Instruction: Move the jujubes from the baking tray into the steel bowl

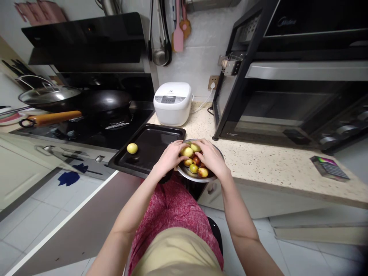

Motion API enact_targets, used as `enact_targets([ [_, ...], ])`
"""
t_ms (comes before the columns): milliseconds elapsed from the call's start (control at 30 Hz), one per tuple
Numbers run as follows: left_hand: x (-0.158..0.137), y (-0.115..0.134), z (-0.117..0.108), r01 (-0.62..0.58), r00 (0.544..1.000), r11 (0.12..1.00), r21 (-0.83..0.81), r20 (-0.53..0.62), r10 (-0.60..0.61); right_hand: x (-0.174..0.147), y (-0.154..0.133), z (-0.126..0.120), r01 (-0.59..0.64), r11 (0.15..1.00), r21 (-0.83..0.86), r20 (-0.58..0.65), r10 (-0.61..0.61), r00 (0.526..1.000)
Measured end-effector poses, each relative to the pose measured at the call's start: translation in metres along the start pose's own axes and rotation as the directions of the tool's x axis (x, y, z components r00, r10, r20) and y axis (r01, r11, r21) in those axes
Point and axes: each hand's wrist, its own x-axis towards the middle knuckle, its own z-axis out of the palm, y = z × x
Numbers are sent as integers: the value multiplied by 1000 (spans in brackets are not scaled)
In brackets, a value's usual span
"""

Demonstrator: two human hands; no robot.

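A round metal bowl [189,177] holds several small yellow-green fruits, some blushed red-brown, which look like jujubes. My left hand [173,156] reaches over the bowl's left side, its fingers curled round a pale yellow-green jujube [186,152]. From the right, my right hand [212,155] bends over the bowl, with its fingertips at another green jujube [195,147]; its grip is partly hidden. Other jujubes [203,172] lie below the hands. A single yellow jujube [132,148] rests on the left part of a black baking tray [152,142], beside the bowl.
A white rice cooker [172,103] stands behind the tray. On the left, a wok [103,101] and a lidded pan [48,96] sit on the stove. An oven [287,111] is at the right, with a small dark box [329,168] on the speckled counter [258,159]. Below left is an open cabinet door [77,218].
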Motion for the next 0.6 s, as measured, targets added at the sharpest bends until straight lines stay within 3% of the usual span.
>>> enact_targets([
  [167,-1,9,4,-44,998,998,-34,-36,43,3,6,1,-64,995,-81,-45,60,997],
  [400,-3,17,5,-24,1000,1000,-8,-7,24,4,10,-4,-15,1000,-6,-8,15,1000],
  [600,-5,13,6,-13,1000,1000,1,-19,13,8,11,-3,25,997,-72,46,-21,999],
])
